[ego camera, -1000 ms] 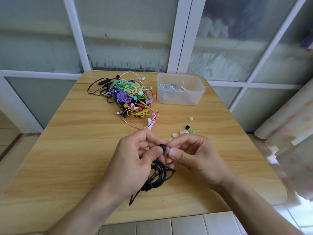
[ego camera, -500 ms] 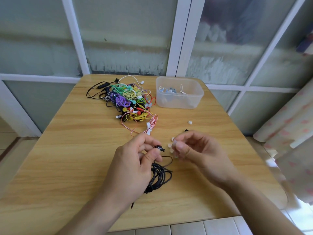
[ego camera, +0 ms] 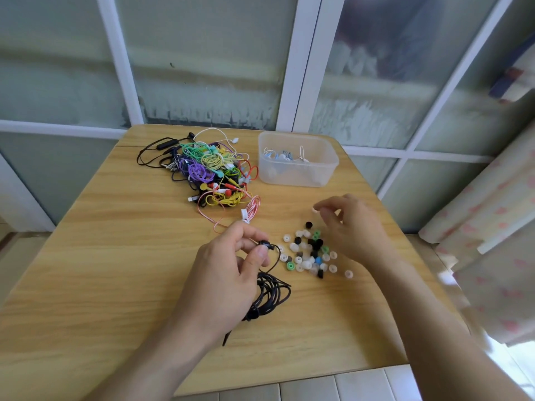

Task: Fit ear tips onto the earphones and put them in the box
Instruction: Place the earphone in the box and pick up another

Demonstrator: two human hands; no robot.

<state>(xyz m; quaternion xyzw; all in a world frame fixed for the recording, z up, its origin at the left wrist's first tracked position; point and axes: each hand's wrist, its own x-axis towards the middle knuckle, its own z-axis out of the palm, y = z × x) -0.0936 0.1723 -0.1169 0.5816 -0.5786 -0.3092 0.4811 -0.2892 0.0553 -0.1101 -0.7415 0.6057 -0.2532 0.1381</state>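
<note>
Our left hand (ego camera: 228,273) pinches a small black earbud (ego camera: 265,243) between thumb and forefinger, its thin black cable (ego camera: 272,293) looping down into a coil on the light wooden surface (ego camera: 115,256) just beside the wrist. Our right hand (ego camera: 350,227) hovers past the scatter of loose silicone ear tips (ego camera: 308,256), white, black, green and one blue, and pinches one pale ear tip (ego camera: 315,210) at its fingertips. Farther out, a tangle of coloured wired earphones (ego camera: 214,172) lies near the far edge. Right of it stands a translucent plastic box (ego camera: 298,160), with a few white and pale blue earphones inside.
</note>
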